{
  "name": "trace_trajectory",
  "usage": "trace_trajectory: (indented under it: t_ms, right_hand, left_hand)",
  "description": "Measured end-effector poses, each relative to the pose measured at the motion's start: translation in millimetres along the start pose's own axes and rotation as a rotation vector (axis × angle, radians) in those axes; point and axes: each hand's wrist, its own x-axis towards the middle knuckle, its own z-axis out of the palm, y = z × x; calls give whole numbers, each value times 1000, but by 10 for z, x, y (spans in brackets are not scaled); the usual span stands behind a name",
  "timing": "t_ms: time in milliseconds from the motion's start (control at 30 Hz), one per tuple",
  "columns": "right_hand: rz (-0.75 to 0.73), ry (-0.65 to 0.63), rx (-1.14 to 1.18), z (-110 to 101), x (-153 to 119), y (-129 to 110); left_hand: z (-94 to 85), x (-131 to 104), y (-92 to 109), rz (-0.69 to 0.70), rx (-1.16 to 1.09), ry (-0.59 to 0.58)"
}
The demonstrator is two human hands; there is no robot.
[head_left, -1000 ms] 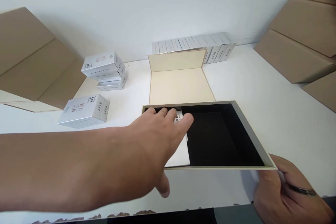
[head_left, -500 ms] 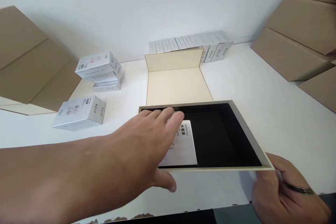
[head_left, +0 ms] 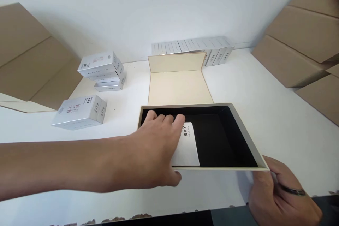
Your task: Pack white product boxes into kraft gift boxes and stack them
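- Open rectangular rigid box: pale cream rim, black interior.
- Flat cream cardboard lid: plain, thin tan edging.
- White rectangular carton inside box: black lettering.
- Two-high stack of silver-white block cartons: red characters and black print on top, dark script on ends.
- Row of narrow silver-grey cartons: small dark print.
- Big tan-brown boxes, left and right: plain.
- White tabletop: brown chipped patches, near edge.
- Shiny dark finger ring.

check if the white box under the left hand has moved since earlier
Yes: the white box shifted right, judged against the silver boxes along the back.
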Motion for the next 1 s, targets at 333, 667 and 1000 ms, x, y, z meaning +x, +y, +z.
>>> trace_trajectory:
  t_ms: [333, 667, 1000]
  right_hand:
    - [6, -2, -17, -11, 10, 37]
    - [35, -18, 46, -27, 14, 104]
    - [-93, -173, 205, -60, 45, 125]
  left_hand:
    - [85, 39, -28, 253, 367, 126]
    - [32, 4, 90, 236, 418, 36]
    - [509, -557, -80, 153, 137, 53]
